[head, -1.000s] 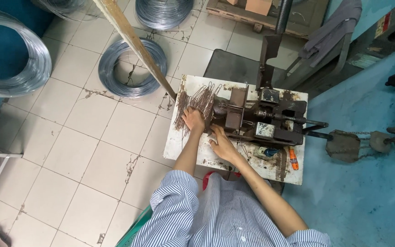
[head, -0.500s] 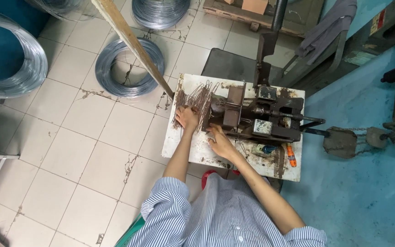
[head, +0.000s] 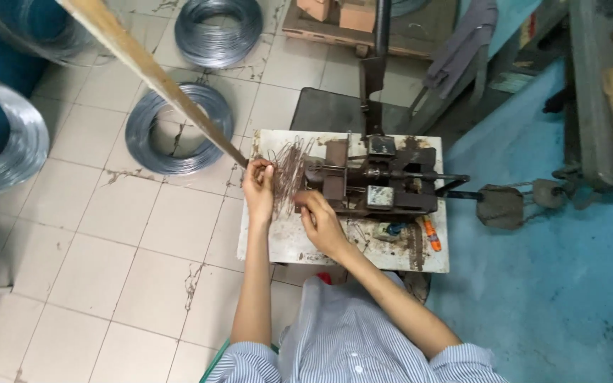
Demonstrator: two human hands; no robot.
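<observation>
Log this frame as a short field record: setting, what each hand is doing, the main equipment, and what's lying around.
setting: tiled workshop floor, seen from above
work surface: small stained white table
left hand: on a pile of thin bent wire pieces at the table's left end
right hand: at the left end of the dark metal bench machine; what it grips cannot be told
on table: orange-handled tool
on floor: wire coils
crossing view: wooden pole

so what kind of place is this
Most likely a small metalwork or wire-forming workshop. Coils of steel wire lie on the tiled floor, a greasy hand-fed press sits on a stained bench, and the left hand and right hand sort a pile of cut wire pieces.
</observation>
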